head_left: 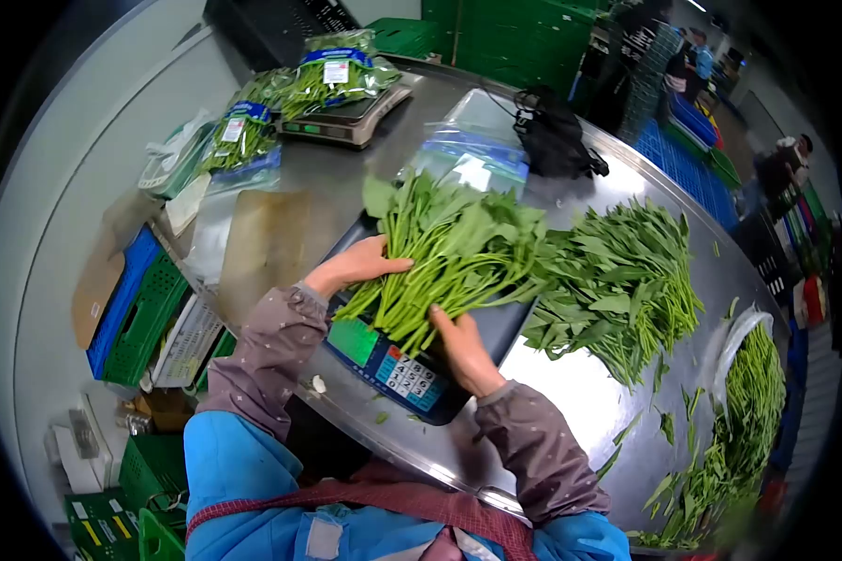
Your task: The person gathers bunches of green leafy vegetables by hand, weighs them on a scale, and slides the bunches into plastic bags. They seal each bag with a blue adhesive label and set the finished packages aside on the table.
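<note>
A bunch of leafy green stems lies over the dark tray of a digital scale with a lit green display. My left hand grips the left side of the bunch, its thumb lying across the stems. At the lower right of the bunch, my right hand is closed around the stem ends; some of its fingers are hidden beneath. Just to the right, a loose pile of the same greens rests on the metal table.
Packed bags of greens sit on a second scale at the back. Flat plastic bags and a black bundle lie behind the bunch. More greens are at far right. Green crates stand left. People are in the distance.
</note>
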`<state>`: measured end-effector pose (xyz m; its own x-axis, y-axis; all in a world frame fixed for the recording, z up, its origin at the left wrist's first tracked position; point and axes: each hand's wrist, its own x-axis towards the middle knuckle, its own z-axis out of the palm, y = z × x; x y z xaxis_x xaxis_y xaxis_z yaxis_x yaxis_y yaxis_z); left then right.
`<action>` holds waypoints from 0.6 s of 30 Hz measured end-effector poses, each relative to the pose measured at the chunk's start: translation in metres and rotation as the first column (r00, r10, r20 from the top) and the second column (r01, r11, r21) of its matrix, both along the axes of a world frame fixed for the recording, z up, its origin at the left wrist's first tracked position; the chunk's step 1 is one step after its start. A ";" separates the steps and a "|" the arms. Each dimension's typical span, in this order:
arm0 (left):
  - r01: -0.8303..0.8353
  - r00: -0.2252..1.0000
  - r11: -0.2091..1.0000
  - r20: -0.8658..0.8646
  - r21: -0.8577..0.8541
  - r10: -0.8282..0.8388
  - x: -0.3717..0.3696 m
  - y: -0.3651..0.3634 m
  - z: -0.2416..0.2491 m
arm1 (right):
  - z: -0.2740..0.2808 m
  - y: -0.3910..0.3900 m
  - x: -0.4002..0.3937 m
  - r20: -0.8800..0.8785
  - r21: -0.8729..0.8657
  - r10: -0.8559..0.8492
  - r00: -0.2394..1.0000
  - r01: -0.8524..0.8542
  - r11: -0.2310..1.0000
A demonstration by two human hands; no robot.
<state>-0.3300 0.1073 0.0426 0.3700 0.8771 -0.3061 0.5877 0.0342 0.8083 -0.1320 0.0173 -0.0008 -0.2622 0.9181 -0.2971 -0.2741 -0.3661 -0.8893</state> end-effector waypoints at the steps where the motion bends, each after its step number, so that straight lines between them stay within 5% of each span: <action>1: -0.022 0.997 0.999 0.068 -0.046 0.025 -0.004 -0.001 -0.003 | 0.017 -0.001 0.007 0.099 -0.060 0.062 0.993 -0.056 0.997; 3: -0.058 0.987 0.994 0.146 -0.088 0.071 -0.009 -0.002 -0.005 | 0.021 -0.004 0.019 0.239 0.066 0.075 0.968 -0.093 0.994; 5: -0.156 0.953 0.987 0.259 -0.032 0.159 -0.022 -0.011 -0.008 | 0.042 -0.014 0.033 0.258 -0.095 0.149 0.955 -0.129 0.987; 9: -0.314 0.924 0.946 0.256 0.077 0.285 -0.037 -0.031 0.000 | 0.046 -0.022 0.059 0.404 -0.120 0.224 0.887 -0.192 0.974; 18: -0.421 0.857 0.901 0.370 0.101 0.359 -0.060 -0.075 0.023 | 0.041 -0.026 0.086 0.580 0.144 -0.003 0.815 -0.099 0.985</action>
